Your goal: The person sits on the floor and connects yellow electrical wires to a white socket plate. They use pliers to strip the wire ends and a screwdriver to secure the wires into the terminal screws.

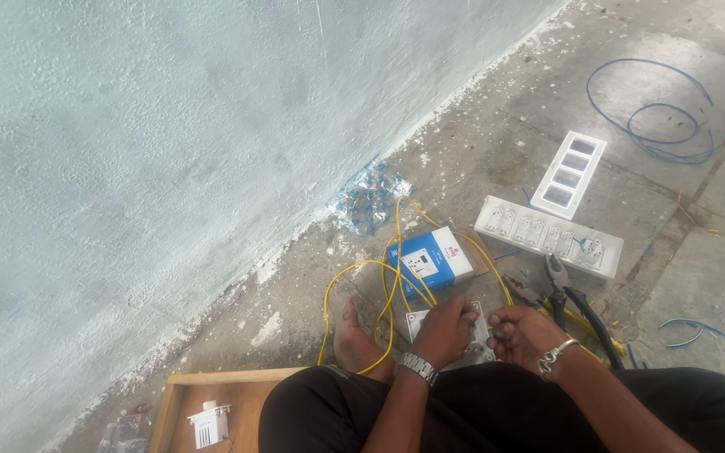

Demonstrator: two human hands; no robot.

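- Yellow wire (392,277) loops over the concrete floor (480,151) around a white switch plate (463,335), which lies on the floor just in front of the person's knees, and both hands are on that plate.
- Left hand (445,331) is curled with its fingers bent down on the plate's upper edge; right hand (520,331) is curled at the plate's right end, fingers tucked in. What either one pinches cannot be told.
- Just beyond the plate sits a blue and white box (434,258), with wire running over and beside it; farther the same way, against the wall (169,151), lies a crumpled clear plastic wrapper (368,197).
- Right of the plate, close to the right hand, lie pliers (557,281) with dark handles.
- Beyond the pliers rests a long white switch strip (547,235), and past it a white frame (569,174) with four openings; a coil of blue wire (656,126) is well apart, farther right.
- A bare foot (352,335) rests left of the plate, inside a wire loop.
- Left of the plate and nearer the person, a wooden box (237,390) holds a small white part (210,424); the bottom edge cuts it off.
- Open floor lies past the frame and along the wall's foot; the space right around the plate is crowded.
- Much of the plate is hidden under the hands, so its face is hard to make out.
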